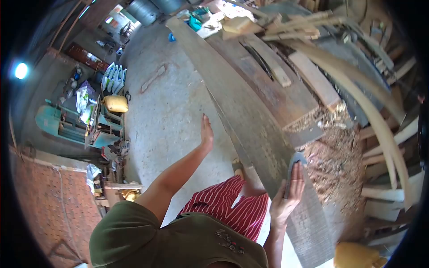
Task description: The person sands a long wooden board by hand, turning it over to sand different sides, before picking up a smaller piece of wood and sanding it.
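Note:
A long grey-brown wooden plank [237,94] runs from the far top down past my right side. On its near part, my right hand [288,196] presses a thin grey sheet [298,157] with a curled end, which may be sandpaper. The sheet sits between my thumb and straight fingers, and part of it is hidden under them. My left hand [206,133] is raised over the concrete floor, left of the plank and apart from it. Its fingers are stretched out and hold nothing.
To the right of the plank lie a wide board [277,96], wood shavings [335,165] and long curved wooden strips [357,89]. On the left are a yellow jerrycan [116,103], white bags [114,78] and a brick wall [49,201]. A yellow object [357,255] is at the lower right.

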